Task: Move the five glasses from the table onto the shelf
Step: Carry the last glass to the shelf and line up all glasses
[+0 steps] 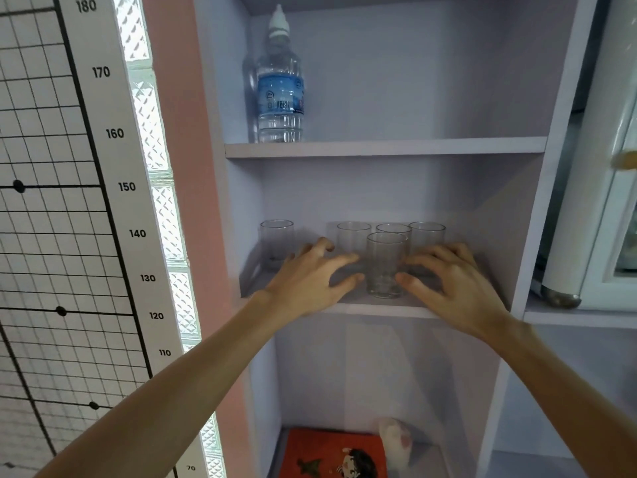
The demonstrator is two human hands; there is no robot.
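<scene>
Your left hand [310, 281] and right hand [455, 284], fingers spread and gripping nothing, flank the front glass [385, 267] at 9 and 3 o'clock, likely to steady it. All five glasses stand on the middle shelf [379, 309], with the lone glass [276, 243] at 9 o'clock of the cluster.

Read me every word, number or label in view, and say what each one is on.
"180": white measuring strip at left
"170": same strip
"160": same strip
"150": same strip
"140": same strip
"130": same strip
"120": same strip
"110": same strip
"70": same strip, at the bottom edge
Blue label on the water bottle: print blurred, unreadable
Orange item at the bottom: a drawing, no legible words
</scene>
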